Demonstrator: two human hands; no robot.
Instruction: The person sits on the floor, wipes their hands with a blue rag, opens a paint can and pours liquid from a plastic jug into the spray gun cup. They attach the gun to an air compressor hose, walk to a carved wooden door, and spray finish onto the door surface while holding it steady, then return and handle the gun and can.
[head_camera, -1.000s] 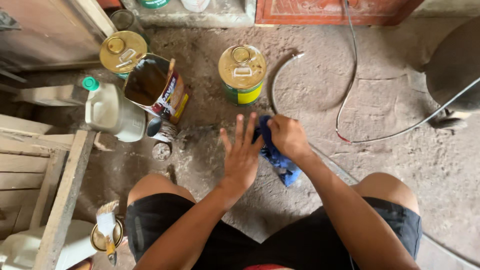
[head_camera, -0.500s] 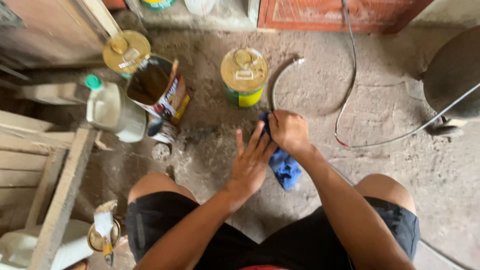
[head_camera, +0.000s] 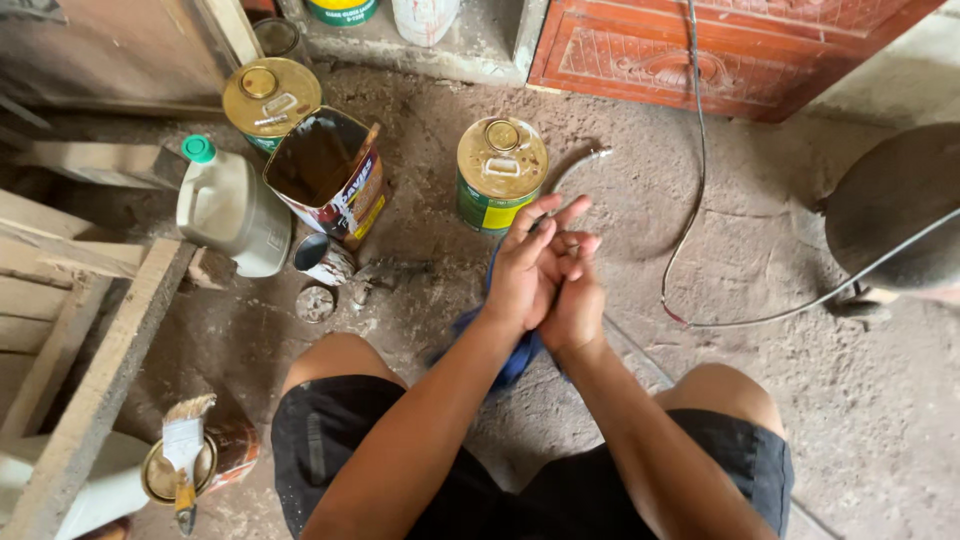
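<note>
Honestly, the left hand and right hand were pressed together, fingers wrapped around the blue rag hanging above the floor; better to rub slowly between every finger.

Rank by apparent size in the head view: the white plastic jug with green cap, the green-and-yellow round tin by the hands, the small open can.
1. White plastic jug, largest.
2. Green-and-yellow round tin.
3. Small open can, clearly smallest.
</note>
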